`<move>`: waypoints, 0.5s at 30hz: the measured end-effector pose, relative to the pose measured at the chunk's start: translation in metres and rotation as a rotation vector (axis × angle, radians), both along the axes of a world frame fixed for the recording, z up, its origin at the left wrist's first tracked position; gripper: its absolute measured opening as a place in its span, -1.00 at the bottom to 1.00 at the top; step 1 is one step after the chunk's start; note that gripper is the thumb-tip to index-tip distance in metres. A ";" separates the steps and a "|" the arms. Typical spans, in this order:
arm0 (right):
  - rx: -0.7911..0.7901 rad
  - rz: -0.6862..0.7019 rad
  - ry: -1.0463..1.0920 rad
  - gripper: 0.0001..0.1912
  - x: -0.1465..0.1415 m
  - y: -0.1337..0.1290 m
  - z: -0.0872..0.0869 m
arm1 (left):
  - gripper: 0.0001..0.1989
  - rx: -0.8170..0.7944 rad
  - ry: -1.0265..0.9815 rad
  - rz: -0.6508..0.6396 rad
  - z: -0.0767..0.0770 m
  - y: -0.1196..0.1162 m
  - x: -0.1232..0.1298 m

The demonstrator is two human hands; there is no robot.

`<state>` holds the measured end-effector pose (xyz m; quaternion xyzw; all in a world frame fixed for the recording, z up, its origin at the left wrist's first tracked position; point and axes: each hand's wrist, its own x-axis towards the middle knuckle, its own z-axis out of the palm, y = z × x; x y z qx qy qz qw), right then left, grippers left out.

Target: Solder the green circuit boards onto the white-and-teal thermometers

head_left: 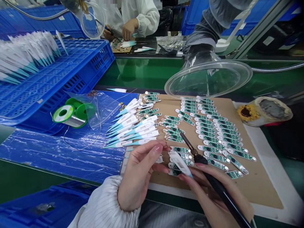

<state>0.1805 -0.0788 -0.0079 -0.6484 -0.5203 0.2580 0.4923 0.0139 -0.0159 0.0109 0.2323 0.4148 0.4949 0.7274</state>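
my right hand (pixel 211 201) gripped the soldering iron (pixel 217 186) and pinched a white thermometer (pixel 180 164) at its fingertips. left hand (pixel 140 174) was half-curled just beside it; couldn't tell if it held anything. circuit boards (pixel 211 137) lay beyond my right, thermometer pile (pixel 134 126) beyond my left.

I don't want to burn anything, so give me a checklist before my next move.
1. Black soldering iron held in right hand: ok.
2. White thermometer with pale-blue tip held too: ok, in right fingers.
3. Iron's tip apart from left hand: ok.
4. Iron's tip off the green circuit boards: cannot tell.
5. Wire from green-and-white solder spool gathered in: not ok, loosely looped.
6. Iron cool: cannot tell.
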 end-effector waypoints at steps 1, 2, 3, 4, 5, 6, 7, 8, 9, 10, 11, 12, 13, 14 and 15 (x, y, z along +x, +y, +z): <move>-0.003 0.001 0.000 -0.71 0.000 0.000 0.000 | -0.90 -0.002 0.004 0.002 0.000 -0.001 0.000; 0.000 0.000 -0.004 -0.71 -0.001 0.000 -0.001 | -0.89 -0.003 0.008 0.003 0.000 -0.001 0.000; 0.000 0.003 -0.008 -0.70 -0.001 -0.001 -0.001 | -0.89 -0.001 0.009 0.001 0.000 -0.002 -0.001; 0.002 0.006 -0.012 -0.70 0.000 -0.001 -0.002 | -0.89 0.005 0.009 -0.002 -0.001 -0.002 -0.001; 0.003 0.012 -0.015 -0.70 0.000 -0.001 -0.002 | -0.89 0.013 0.008 -0.008 -0.001 -0.003 -0.001; 0.006 0.017 -0.021 -0.70 0.001 -0.001 -0.003 | -0.89 0.022 0.004 -0.016 -0.001 -0.003 -0.001; 0.012 0.023 -0.032 -0.71 0.002 -0.001 -0.003 | -0.90 0.032 -0.001 -0.023 -0.001 -0.003 -0.001; 0.024 0.034 -0.049 -0.72 0.003 -0.001 -0.004 | -0.90 0.043 -0.008 -0.033 -0.001 -0.004 -0.001; 0.043 0.048 -0.071 -0.73 0.004 -0.001 -0.004 | -0.89 0.056 -0.018 -0.041 0.000 -0.004 -0.001; 0.067 0.066 -0.096 -0.74 0.005 -0.001 -0.005 | -0.89 0.071 -0.030 -0.049 0.000 -0.004 -0.001; 0.088 0.084 -0.117 -0.75 0.005 -0.001 -0.005 | -0.88 0.089 -0.045 -0.055 0.001 -0.004 -0.001; 0.104 0.102 -0.132 -0.76 0.005 -0.001 -0.004 | -0.88 0.109 -0.062 -0.063 0.002 -0.005 -0.002; 0.105 0.113 -0.141 -0.77 0.005 0.000 -0.004 | -0.88 0.126 -0.081 -0.067 0.003 -0.005 -0.002; 0.105 0.114 -0.143 -0.77 0.004 0.000 -0.004 | -0.88 0.138 -0.101 -0.070 0.004 -0.005 -0.001; 0.106 0.112 -0.141 -0.78 0.004 0.000 -0.004 | -0.88 0.147 -0.123 -0.075 0.005 -0.006 -0.001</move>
